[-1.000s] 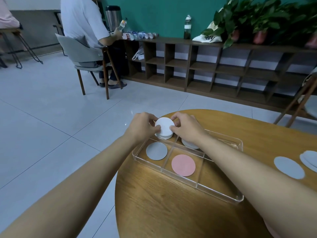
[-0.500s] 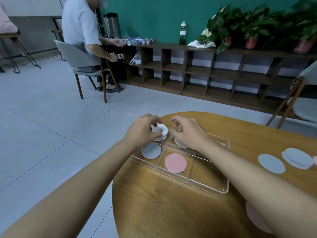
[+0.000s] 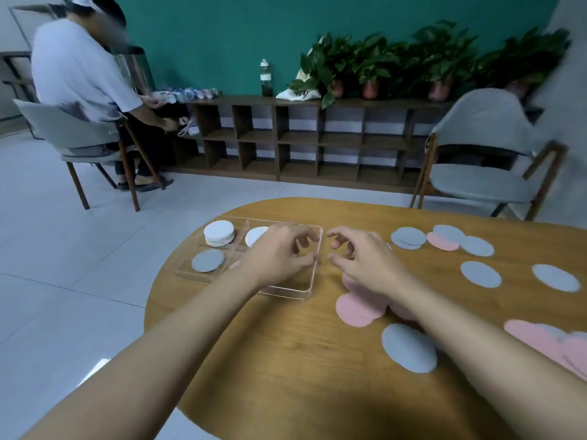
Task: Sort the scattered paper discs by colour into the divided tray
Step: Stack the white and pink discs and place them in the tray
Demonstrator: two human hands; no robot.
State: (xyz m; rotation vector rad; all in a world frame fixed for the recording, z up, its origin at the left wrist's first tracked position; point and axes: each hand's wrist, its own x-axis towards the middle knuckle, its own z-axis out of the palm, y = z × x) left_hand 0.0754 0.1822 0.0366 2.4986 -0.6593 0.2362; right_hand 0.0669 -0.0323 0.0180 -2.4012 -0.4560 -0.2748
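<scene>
Wall: we see a deep teal wall (image 3: 206, 42) running behind everything.
Floor: large pale grey tiles (image 3: 63, 265), slightly glossy, with thin dark joints.
Shelving: a low dark-wood cubby unit (image 3: 317, 138) stands along the teal wall, open-fronted.
Shelf top: we make out a row of potted green plants (image 3: 381, 61), a dark bottle (image 3: 266, 78), a white bag (image 3: 298, 90) and a steel urn (image 3: 136, 69).
Seating: one grey padded chair (image 3: 482, 154) with wooden legs stands at the right. Its match (image 3: 63, 131) at the left holds a seated person (image 3: 76, 68) in a pale shirt, back to us.
Table: a round table (image 3: 286, 360) of light wood grain, nearest us.
Light: soft and even.
</scene>
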